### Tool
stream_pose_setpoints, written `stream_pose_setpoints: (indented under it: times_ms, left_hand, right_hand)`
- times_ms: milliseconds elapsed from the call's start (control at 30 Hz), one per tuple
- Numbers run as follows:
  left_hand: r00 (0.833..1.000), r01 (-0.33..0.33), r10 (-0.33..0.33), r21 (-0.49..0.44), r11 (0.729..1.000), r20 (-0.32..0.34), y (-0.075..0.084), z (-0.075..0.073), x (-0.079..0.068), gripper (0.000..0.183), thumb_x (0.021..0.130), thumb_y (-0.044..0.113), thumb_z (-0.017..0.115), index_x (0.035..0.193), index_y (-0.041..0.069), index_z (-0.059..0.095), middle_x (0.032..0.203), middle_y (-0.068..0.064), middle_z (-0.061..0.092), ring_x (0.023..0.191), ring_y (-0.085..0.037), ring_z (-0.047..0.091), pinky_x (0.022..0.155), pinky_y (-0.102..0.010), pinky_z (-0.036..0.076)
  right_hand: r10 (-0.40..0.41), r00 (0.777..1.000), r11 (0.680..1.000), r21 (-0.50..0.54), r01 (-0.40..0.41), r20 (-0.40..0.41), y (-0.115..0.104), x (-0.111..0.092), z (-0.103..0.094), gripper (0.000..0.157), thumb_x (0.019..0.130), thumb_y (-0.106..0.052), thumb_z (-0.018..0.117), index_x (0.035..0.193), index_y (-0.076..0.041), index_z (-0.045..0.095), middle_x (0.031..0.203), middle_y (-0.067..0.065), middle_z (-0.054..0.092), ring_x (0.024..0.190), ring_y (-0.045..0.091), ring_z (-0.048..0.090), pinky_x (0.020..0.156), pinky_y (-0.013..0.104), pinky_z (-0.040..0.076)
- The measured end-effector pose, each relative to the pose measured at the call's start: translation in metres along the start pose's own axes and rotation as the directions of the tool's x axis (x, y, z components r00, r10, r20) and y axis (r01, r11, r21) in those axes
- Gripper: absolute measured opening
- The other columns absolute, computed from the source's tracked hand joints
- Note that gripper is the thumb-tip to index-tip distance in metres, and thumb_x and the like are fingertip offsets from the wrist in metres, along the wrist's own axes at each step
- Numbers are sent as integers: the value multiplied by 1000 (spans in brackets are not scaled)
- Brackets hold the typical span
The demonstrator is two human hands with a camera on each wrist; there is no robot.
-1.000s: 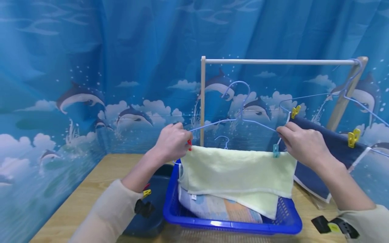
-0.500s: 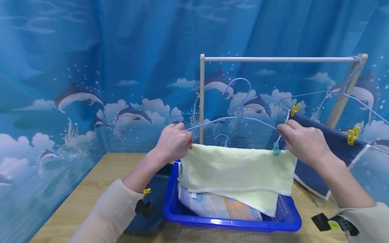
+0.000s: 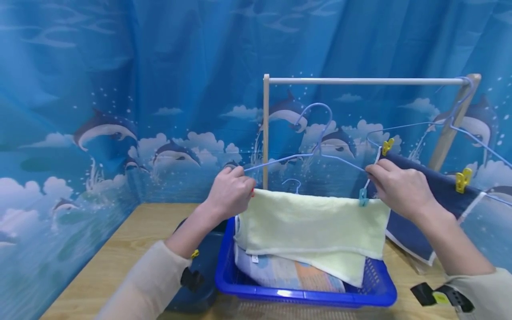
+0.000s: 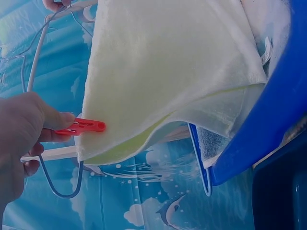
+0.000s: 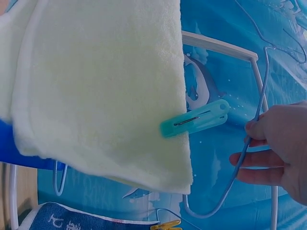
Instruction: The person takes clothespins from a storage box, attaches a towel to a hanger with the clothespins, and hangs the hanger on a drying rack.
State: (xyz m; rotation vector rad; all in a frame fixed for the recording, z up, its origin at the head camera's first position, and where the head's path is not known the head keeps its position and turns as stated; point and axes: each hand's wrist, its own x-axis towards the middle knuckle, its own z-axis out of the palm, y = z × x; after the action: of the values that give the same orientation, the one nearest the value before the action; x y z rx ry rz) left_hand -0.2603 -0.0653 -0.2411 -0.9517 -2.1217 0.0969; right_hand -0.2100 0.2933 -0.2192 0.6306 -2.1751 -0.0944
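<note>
Left grip [image 3: 232,191] pinches red peg [image 4: 88,125]; white tag [image 3: 255,258] illegible.

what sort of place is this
Probably a small laundry-drying setup, likely indoors: a simple rack stands behind, a pale yellow towel is pegged on a hanger, and a blue basket holds a patterned cloth.

Basket [image 3: 288,294] as centre: tub [image 3: 209,263] at 9 o'clock, rack [image 3: 368,81] behind at 12-1, hung cloth [image 3: 448,191] at 2. Towel [image 3: 312,224] on hanger [image 3: 321,155], over basket. Second towel [image 3: 282,270] inside, probably; mostly covered.
</note>
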Motion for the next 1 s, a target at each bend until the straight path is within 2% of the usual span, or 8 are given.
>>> stream_pose_setpoints:
  times_ms: [233, 367, 500, 600, 700, 867, 1000]
  left_hand:
    - [998, 52, -51, -40, 998, 36, 0, 5, 2, 16, 76, 21, 75, 88, 11, 73, 78, -1, 69, 67, -15, 46, 60, -23, 38]
    - [996, 89, -88, -49, 995, 17, -2, 6, 0, 23, 76, 25, 76, 94, 11, 73, 83, -2, 70, 70, -16, 49, 61, -24, 41]
    - [997, 78, -78, -42, 996, -13, -5, 4, -2, 24, 76, 25, 76, 95, 10, 72, 85, -4, 69, 72, -17, 52, 62, -25, 44]
    - [997, 68, -69, -33, 997, -25, -6, 2, -2, 25, 76, 25, 76, 95, 9, 72, 86, -4, 70, 72, -18, 54, 63, -26, 45]
    - [997, 73, -74, -35, 997, -20, -7, -1, -3, 26, 76, 25, 76, 96, 9, 72, 87, -5, 70, 73, -19, 54, 64, -28, 45]
    - [998, 68, -68, -54, 996, -1, -8, -5, -4, 27, 76, 25, 77, 97, 8, 72, 87, -5, 70, 76, -20, 55, 66, -29, 45]
    - [998, 40, -43, -68, 997, -47, -11, -5, -4, 24, 76, 20, 76, 96, 6, 72, 87, -6, 71, 76, -21, 55, 65, -29, 46]
  right_hand:
    - [14, 1000, 1000, -17, -15, -23, 1, -2, 2, 20, 73, 0, 72, 93, 1, 65, 80, 13, 59, 42, 10, 33, 37, 22, 27]
    - [31, 999, 999, -17, -31, -18, 1, -1, 4, 20, 73, 0, 72, 92, 2, 65, 79, 14, 59, 42, 10, 35, 37, 22, 28]
    - [43, 999, 999, -20, -43, -19, -2, 3, 2, 20, 74, 0, 72, 93, 2, 65, 77, 15, 57, 43, 14, 40, 36, 26, 32]
    - [59, 998, 998, -31, -59, -15, -5, 6, -2, 19, 75, 0, 72, 93, 2, 65, 77, 15, 57, 53, 21, 49, 38, 33, 40]
    - [68, 998, 997, -42, -68, -8, -8, 9, -5, 19, 75, 0, 72, 92, 1, 65, 76, 14, 57, 61, 26, 53, 40, 35, 42]
    - [40, 999, 998, -51, -41, -19, -7, 8, -4, 18, 74, 0, 72, 90, 1, 64, 75, 13, 57, 56, 24, 52, 37, 32, 38]
    - [27, 997, 997, -73, -32, -68, -7, 9, -7, 15, 75, 1, 70, 89, 2, 64, 76, 16, 59, 58, 28, 55, 38, 36, 42]
